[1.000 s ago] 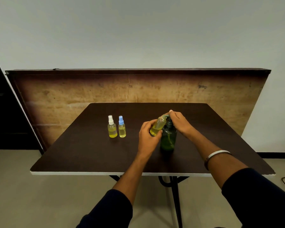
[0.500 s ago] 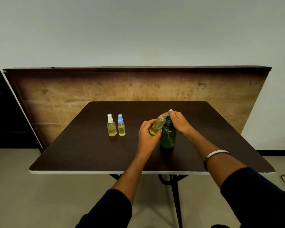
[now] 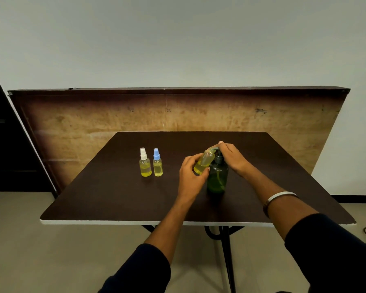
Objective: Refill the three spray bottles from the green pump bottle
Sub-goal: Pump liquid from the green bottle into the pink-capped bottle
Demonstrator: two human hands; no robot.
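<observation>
Two capped spray bottles, white-capped bottle (image 3: 145,163) and blue-capped bottle (image 3: 157,163), stand together on table (image 3: 114,197), left of hands. Third bottle (image 3: 204,163) uncapped, tilted, gripped in curled left hand (image 3: 191,176), mouth at spout of green pump bottle (image 3: 217,176). Right hand (image 3: 232,158) on pump head, fingers bent over it. Risk: mouth off spout, liquid spills on table; hard press may tip pump bottle.
</observation>
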